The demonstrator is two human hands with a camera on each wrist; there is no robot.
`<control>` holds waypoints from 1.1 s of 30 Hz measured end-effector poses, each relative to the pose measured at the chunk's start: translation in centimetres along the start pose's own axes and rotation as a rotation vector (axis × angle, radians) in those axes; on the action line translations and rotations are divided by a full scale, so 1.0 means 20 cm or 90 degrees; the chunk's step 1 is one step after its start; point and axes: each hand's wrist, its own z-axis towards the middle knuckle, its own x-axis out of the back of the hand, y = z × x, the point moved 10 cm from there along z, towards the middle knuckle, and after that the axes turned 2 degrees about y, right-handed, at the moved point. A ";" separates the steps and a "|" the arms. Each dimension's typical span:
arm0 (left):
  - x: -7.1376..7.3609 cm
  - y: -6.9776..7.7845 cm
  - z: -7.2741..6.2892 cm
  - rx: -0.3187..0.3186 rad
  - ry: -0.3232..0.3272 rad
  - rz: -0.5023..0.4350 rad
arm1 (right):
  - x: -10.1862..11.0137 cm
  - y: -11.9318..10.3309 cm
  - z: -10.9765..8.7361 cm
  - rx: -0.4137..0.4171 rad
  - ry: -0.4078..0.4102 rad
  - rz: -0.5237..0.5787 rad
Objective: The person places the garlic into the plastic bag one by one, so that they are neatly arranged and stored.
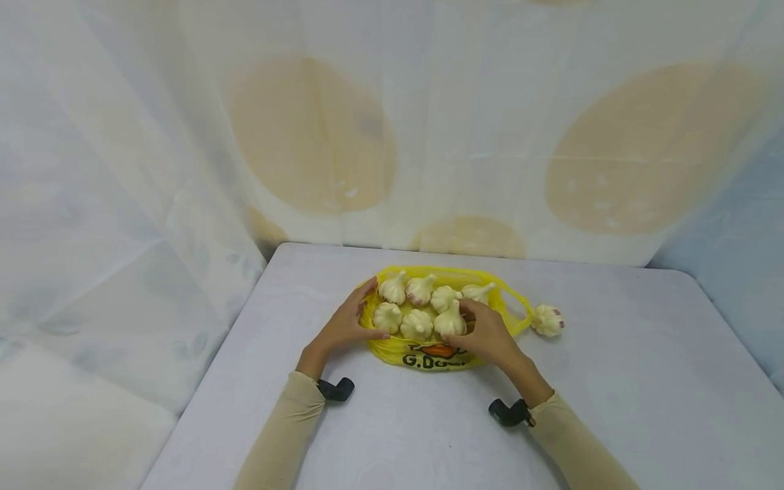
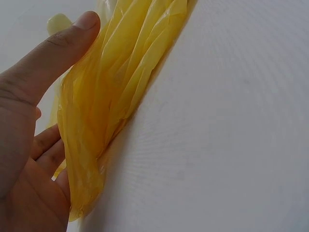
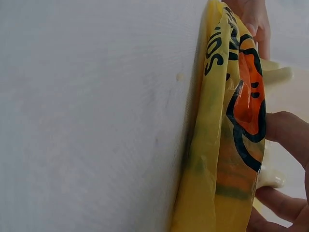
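Note:
A yellow plastic bag [image 1: 398,352] with printed lettering lies on the table, its mouth spread wide around several garlic bulbs [image 1: 388,318]. At its left end, my left hand [image 1: 344,322] holds the bag, thumb on the near side and fingers on the far side. My right hand [image 1: 488,335] grips a garlic bulb [image 1: 450,321] at the right front of the group, between thumb and fingers. The left wrist view shows my left thumb [image 2: 63,48] against the crumpled yellow plastic [image 2: 104,101]. In the right wrist view, the bag's printed side [image 3: 248,96] partly hides the right fingers.
One loose garlic bulb [image 1: 548,320] lies outside the bag, beside its right handle loop [image 1: 520,306]. The white table [image 1: 637,354] has rounded far corners. Patterned curtains [image 1: 465,136] hang behind it and along the sides.

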 end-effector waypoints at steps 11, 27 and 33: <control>-0.02 0.00 0.00 0.006 -0.004 -0.004 | 0.03 0.00 -0.02 -0.026 -0.003 -0.028; -0.02 -0.03 0.02 0.013 -0.005 0.000 | 0.20 -0.12 -0.03 0.039 0.038 -0.027; -0.03 -0.04 0.01 0.017 -0.008 0.003 | 0.29 -0.16 -0.03 0.060 0.059 -0.030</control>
